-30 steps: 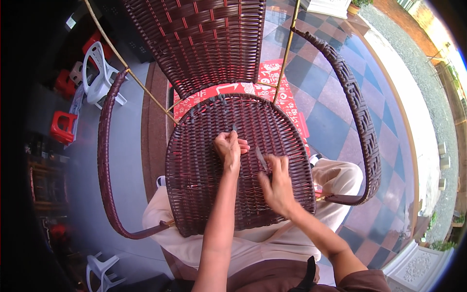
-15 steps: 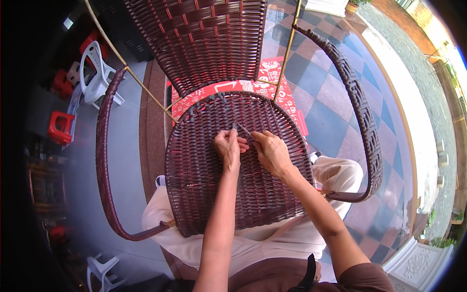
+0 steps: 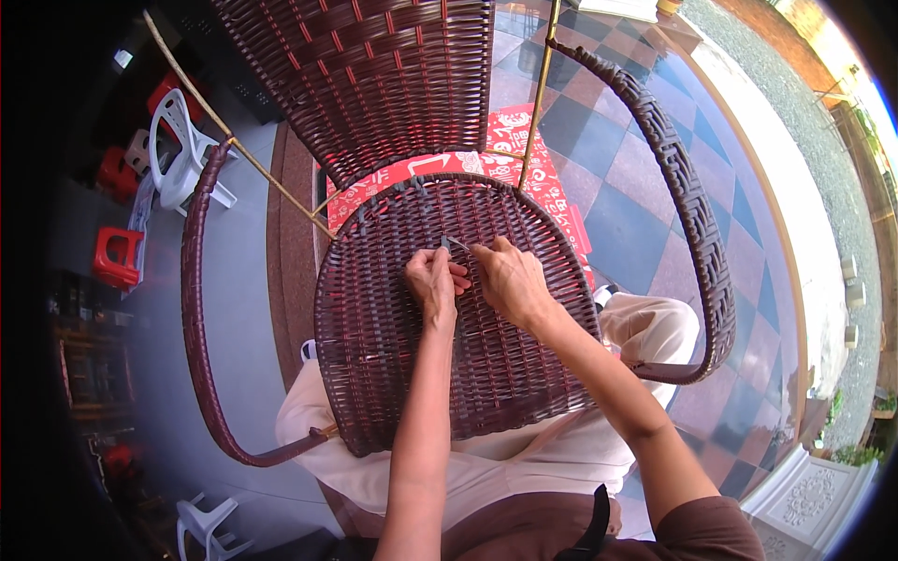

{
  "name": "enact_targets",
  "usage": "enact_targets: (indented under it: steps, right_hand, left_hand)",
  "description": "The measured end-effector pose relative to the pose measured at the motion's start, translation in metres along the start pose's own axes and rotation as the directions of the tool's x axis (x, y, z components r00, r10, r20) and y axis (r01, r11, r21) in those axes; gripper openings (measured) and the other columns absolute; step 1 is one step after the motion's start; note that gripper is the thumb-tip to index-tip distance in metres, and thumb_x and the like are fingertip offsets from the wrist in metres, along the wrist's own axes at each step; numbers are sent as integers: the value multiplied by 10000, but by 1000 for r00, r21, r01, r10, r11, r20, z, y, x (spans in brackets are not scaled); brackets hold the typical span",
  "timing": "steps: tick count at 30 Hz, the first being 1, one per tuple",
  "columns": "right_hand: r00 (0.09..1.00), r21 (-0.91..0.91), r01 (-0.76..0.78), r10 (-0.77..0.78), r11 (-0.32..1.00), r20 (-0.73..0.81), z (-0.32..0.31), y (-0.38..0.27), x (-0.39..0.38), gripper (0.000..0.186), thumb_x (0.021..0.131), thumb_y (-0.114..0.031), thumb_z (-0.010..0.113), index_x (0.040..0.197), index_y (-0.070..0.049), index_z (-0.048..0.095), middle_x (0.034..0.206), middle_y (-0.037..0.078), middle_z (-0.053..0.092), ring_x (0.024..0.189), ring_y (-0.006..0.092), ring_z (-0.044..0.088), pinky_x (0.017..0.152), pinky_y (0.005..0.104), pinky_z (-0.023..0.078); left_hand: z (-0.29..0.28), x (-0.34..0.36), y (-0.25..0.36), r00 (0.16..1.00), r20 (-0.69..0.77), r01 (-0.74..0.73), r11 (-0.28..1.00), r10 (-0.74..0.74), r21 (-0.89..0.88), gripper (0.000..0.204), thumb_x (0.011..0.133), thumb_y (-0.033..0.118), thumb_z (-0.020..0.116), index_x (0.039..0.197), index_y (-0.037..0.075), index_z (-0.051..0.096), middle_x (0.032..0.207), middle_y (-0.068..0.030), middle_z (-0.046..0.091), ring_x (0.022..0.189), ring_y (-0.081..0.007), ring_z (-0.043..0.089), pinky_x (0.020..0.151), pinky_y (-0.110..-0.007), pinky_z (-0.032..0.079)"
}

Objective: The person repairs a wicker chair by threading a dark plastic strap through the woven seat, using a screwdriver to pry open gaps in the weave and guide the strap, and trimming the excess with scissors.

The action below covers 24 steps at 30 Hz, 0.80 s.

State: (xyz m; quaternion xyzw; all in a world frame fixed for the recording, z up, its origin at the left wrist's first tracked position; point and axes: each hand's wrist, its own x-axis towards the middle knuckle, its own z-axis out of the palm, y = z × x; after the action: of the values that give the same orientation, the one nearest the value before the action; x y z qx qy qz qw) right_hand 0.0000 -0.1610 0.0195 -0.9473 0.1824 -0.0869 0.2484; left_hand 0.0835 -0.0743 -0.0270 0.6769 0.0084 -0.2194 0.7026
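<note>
chair (image 3: 383, 360) stands over the lap (image 3: 524, 472), likely light for its bulk, springy where woven and a bit slick, stiff at the metal frame (image 3: 538, 98); best held by that or an armrest (image 3: 194, 313); left hand (image 3: 432, 285) pinches a dark strip (image 3: 445, 242), probably thin and bendy, best taken close to its tip; right hand (image 3: 513, 282) is curled round a thin blade (image 3: 458, 244), point at the strip, touching or just beside, cannot tell. red cloth (image 3: 561, 201) lies beyond the chair; pot (image 3: 670, 6) at the top edge, contents cut off.
</note>
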Motion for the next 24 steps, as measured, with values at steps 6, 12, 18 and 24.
enact_targets:
  steps: [6,12,18,24]
  right_hand:
    - [983,72,19,-5,997,-184,26,3,-19,355,753,-57,544,1104,-38,487,862,181,496,682,344,585,544,406,488]
    - [972,9,49,-45,999,-232,36,3,-22,420,750,-66,549,1160,-45,464,878,147,481,731,286,587,535,381,492]
    - [967,48,29,-16,998,-254,40,5,-23,397,787,-79,549,1180,-69,494,864,138,476,670,311,566,562,385,473]
    - [963,72,34,-14,997,-267,41,6,-23,386,796,-82,543,1179,-71,496,860,134,478,663,307,565,557,385,473]
  left_hand:
    - [2,-5,6,1000,-6,-9,1000,9,-4,212,838,204,515,722,26,512,537,-61,541,352,-114,464,326,-208,331]
    - [1,-6,8,1000,-20,-18,1000,18,-6,217,830,206,519,702,31,514,523,-50,531,347,-105,450,325,-204,320]
    - [1,-4,8,1000,-20,-8,1000,9,21,240,833,231,529,677,49,518,506,-36,515,330,-92,415,311,-201,290]
    - [2,-3,9,999,-43,22,1000,-22,16,247,837,240,522,670,58,514,483,-26,494,323,-87,397,307,-194,270]
